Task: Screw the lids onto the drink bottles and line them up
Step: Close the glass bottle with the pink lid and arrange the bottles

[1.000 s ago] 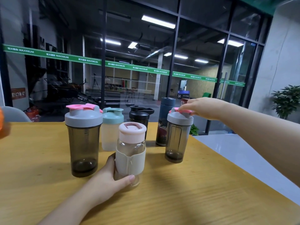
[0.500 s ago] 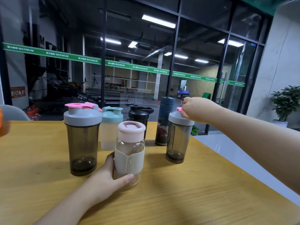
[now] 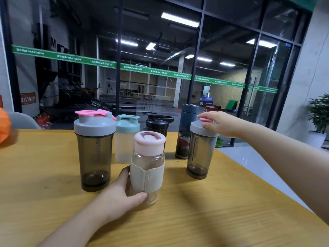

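The left hand holds the clear bottle with the pink lid on the wooden surface. The right hand grips the grey lid of a dark shaker.

Wooden table, yellowish top. On it six bottles, all upright, lids on: big smoky shaker, pale shaker with teal lid, black bottle, dark blue flask, smaller smoky shaker, clear bottle with pink lid nearest.
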Tool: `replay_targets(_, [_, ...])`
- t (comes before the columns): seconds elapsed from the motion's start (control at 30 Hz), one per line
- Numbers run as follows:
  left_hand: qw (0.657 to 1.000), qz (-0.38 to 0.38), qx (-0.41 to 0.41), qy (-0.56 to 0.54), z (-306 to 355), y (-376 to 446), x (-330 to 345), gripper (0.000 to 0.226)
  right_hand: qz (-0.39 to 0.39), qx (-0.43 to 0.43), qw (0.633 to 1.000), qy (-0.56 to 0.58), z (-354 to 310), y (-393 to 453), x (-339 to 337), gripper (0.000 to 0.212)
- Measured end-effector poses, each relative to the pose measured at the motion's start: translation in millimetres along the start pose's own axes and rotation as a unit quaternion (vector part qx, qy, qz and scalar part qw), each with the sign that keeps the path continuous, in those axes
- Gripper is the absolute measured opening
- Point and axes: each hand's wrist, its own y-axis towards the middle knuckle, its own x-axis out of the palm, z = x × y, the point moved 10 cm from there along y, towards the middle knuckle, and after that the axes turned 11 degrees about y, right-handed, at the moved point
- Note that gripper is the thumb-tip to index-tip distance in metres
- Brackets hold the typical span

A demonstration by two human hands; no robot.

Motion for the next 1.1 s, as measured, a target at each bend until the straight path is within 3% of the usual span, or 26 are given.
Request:
replay_targets(0.23, [0.999,0.030,0.002,0.024,2.9,-1.7,-3.2,0.078,0.044,0.055,0.996,-0.052,16.9,3.3,-3.6,0.046])
replay_targets(0.4, [0.995,0.074,-0.007,0.065,7.5,-1.9,-7.5,0.085,0.055,0.057,0.996,0.038,22.6,6.8,4.5,0.043])
replay_targets(0.6, [0.987,0.131,-0.035,0.082,6.9,0.0,-7.7,0.084,0.079,0.064,0.993,0.056,20.4,9.4,9.1,0.040])
replay_targets(0.77, [0.986,0.132,-0.042,0.096,6.2,2.2,-6.3,0.085,0.094,0.065,0.992,0.048,12.4,9.1,11.4,0.041])
replay_targets(0.9, [0.987,0.121,-0.040,0.093,4.9,2.8,-7.3,0.095,0.127,0.092,0.987,0.036,14.2,5.2,6.8,0.054])
replay_targets(1.0, [0.987,0.126,-0.011,0.098,13.3,0.1,-10.4,0.093,0.217,0.028,0.975,0.042,-17.7,-6.3,-13.6,0.052])
replay_targets(1.1, [0.988,0.124,0.013,0.092,17.9,-0.1,-12.3,0.081,0.222,-0.059,0.969,0.089,-76.4,-12.1,-18.4,0.045])
